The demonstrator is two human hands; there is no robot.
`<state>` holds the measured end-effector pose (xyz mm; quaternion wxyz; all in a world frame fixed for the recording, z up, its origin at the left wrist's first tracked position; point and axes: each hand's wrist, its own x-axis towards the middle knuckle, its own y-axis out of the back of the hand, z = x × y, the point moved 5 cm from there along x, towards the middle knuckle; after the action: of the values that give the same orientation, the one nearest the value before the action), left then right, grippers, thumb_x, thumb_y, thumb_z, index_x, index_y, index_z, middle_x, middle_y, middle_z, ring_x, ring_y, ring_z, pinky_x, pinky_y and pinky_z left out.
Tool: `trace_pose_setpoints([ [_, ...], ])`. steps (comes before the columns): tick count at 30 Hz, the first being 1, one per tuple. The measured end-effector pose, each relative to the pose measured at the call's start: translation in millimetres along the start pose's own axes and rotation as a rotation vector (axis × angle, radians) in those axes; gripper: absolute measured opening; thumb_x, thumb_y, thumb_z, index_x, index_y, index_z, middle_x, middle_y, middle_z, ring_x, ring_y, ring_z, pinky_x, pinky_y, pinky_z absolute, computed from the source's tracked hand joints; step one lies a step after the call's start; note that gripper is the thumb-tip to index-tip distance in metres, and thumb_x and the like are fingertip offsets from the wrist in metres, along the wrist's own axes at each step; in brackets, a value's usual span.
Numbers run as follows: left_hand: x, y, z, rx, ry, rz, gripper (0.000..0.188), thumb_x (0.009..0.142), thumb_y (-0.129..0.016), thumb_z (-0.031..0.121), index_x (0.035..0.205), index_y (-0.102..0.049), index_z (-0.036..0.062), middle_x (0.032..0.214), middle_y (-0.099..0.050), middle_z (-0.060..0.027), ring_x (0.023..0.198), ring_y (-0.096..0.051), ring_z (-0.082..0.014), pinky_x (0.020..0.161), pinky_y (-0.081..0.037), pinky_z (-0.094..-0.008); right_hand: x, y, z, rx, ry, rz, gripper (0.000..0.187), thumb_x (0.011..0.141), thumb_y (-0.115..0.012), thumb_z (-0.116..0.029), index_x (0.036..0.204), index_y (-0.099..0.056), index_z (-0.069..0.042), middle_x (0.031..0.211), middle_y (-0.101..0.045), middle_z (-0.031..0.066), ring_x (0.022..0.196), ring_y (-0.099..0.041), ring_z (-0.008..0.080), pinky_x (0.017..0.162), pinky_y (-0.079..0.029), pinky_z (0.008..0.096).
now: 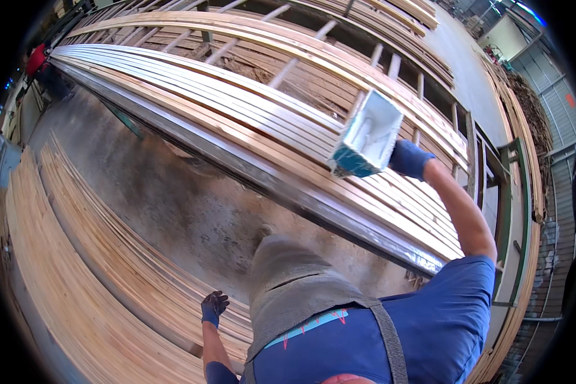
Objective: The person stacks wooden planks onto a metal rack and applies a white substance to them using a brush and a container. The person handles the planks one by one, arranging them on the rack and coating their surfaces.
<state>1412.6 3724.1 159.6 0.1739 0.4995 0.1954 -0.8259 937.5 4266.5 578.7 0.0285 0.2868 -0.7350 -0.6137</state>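
Note:
My right hand [411,159], in a blue glove, is closed around the near right end of a blue box-shaped glue spreader [372,131]. White residue coats the inside of the spreader, and its outer walls are scuffed. It is tilted over a row of long wooden strips [262,118], several of them whitened along their upper faces. Whether its lower edge touches the strips I cannot tell. My left hand [215,306], also gloved, hangs low by my side with loosely bent fingers and nothing in it. It is nearest to the stacked boards at the lower left.
Stacked long boards [77,256] fill the lower left. A dark metal rail [249,185] borders the strips on my side. Beyond them is a rack with crossbars [281,73]. A green metal frame [525,211] stands at the right. Another person [40,61] is at the far left end.

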Motion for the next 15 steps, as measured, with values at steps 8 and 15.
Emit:
trace_pose_setpoints([
  [8, -47.9, -91.5, -184.0, -0.071, 0.216, -0.07, 0.035, 0.097, -0.05, 0.032, 0.121, -0.056, 0.007, 0.107, -0.067, -0.0181, 0.082, -0.067, -0.0248, 0.062, -0.052, -0.0334, -79.7, 6.1, 30.9, 0.154, -0.035, -0.004, 0.031, 0.092, -0.056, -0.034, 0.099, -0.067, -0.006, 0.079, -0.066, 0.0105, 0.07, -0.063, 0.0227, 0.065, -0.051, 0.0388],
  [15, -97.9, -138.5, -328.9, -0.229, 0.127, 0.024, 0.033, 0.091, -0.049, 0.039, 0.11, -0.057, 0.0139, 0.096, -0.065, -0.0164, 0.068, -0.058, -0.0312, 0.052, -0.043, -0.038, -197.3, -15.3, 112.7, 0.246, -0.117, -0.111, 0.025, 0.092, -0.053, -0.028, 0.104, -0.064, -0.009, 0.08, -0.066, 0.0107, 0.069, -0.063, 0.0202, 0.063, -0.052, 0.0359],
])
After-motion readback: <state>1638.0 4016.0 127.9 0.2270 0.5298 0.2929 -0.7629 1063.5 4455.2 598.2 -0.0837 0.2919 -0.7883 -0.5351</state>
